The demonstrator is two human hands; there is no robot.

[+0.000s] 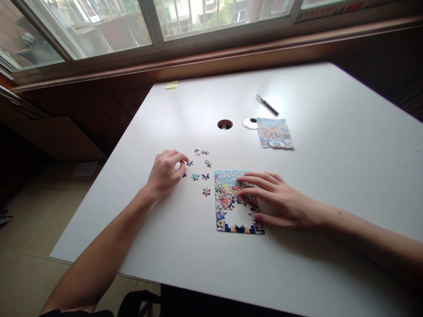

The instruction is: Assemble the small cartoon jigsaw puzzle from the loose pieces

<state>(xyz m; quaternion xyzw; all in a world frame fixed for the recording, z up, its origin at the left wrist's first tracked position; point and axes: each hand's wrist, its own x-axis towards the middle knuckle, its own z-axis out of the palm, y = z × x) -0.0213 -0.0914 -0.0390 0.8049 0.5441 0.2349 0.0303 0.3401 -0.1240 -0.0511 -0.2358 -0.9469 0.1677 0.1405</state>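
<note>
A small jigsaw puzzle [220,202] lies on the white table, its colourful cartoon picture filled in around a bare gap in the lower middle. My right hand [280,200] rests over its right side, fingers spread and fingertips on the picture. To the left, my left hand [168,171] is curled, thumb and forefinger pinched at a dark blue puzzle piece [190,163]. Another piece [184,175] is partly covered by the thumb. Several loose pieces lie between my hand and the puzzle, among them a light-blue one [195,176] and a multicoloured one [206,191].
Beyond the puzzle lies a printed picture sheet [276,133], overlapping a round metallic cover [250,123]. A black pen [267,105] is farther back. The white table [185,246] has a round cable hole [225,125] and a yellow sticky note [171,85] at its far edge.
</note>
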